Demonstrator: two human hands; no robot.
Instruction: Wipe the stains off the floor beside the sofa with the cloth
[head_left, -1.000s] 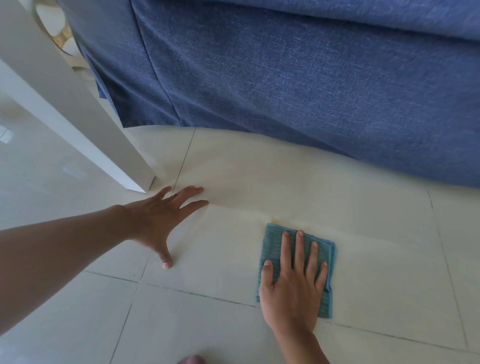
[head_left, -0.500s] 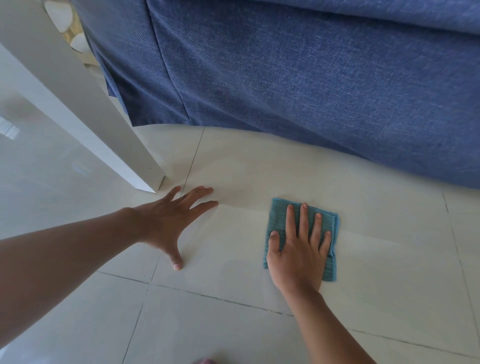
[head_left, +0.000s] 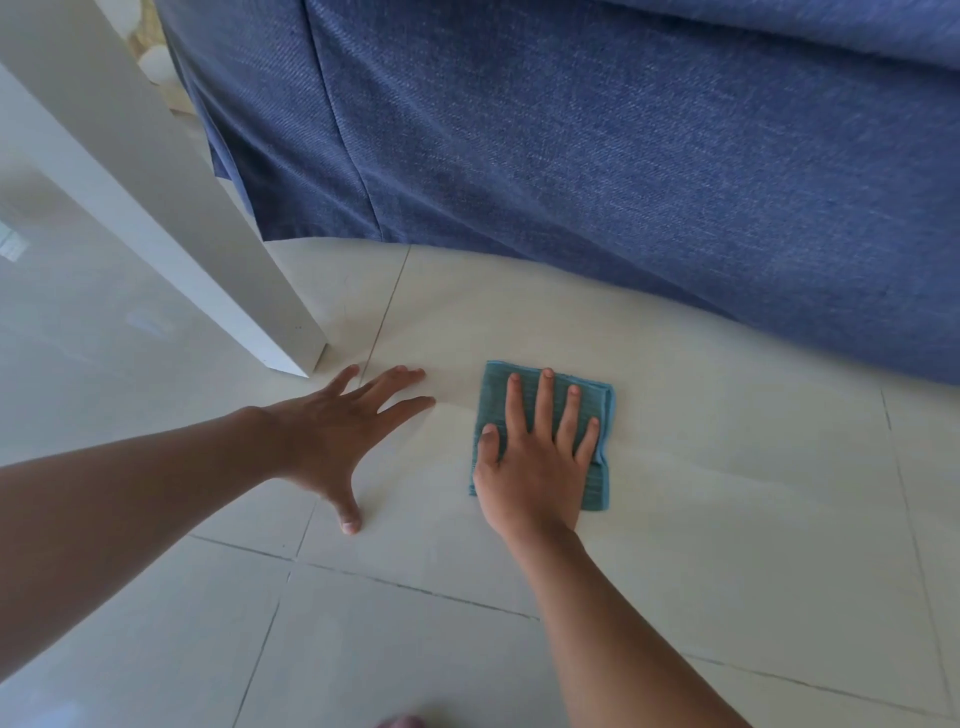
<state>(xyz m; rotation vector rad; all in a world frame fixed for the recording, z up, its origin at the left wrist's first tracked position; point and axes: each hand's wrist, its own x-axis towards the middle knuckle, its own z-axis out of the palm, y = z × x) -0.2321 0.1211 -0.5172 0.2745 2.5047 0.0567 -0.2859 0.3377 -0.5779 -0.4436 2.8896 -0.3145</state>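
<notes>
The right hand (head_left: 535, 467) presses the folded teal cloth (head_left: 597, 478) flat under spread fingers (head_left: 545, 400) on the tiled floor (head_left: 727, 519) just short of the blue sofa (head_left: 623, 182), wiping seemingly midway, no stains discernible, while the left hand (head_left: 337, 436) braces, fingers splayed.

A single head-worn camera is looking forward and steeply down, close above the tiled floor (head_left: 727, 519). It is facing the blue sofa (head_left: 623, 156), which is filling the frame from 11 to 3 o'clock, while a white table leg (head_left: 171, 218) is slanting in from 10 o'clock.
</notes>
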